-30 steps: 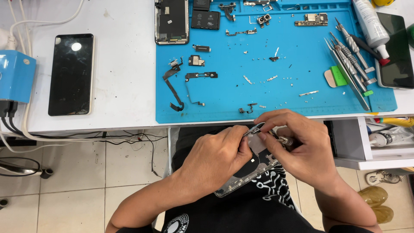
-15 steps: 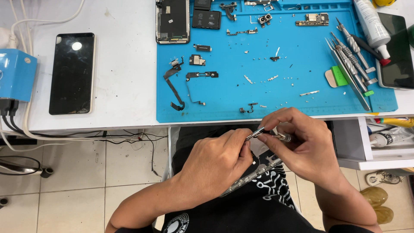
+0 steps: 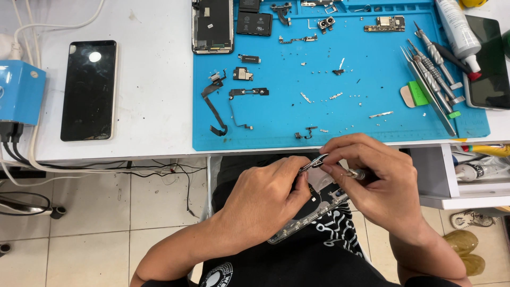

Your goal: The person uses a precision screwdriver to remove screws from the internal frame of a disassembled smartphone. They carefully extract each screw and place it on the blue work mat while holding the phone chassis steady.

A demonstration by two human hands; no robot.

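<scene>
Over the lap, below the desk [image 3: 149, 95] edge, the left hand [image 3: 265, 199] grips the phone frame [image 3: 311, 215] while the right hand [image 3: 380, 186] pinches tweezers [image 3: 313, 163]. Better to brace both wrists and pick slowly, keeping the frame level.

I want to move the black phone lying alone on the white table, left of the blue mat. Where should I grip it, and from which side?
Grip the black phone across its two long side edges, near the middle, coming down from above. It lies flat, screen up, and its narrow width probably suits a one-hand pinch. Both long edges look free: the blue box and the cables at its left stand apart.
</scene>
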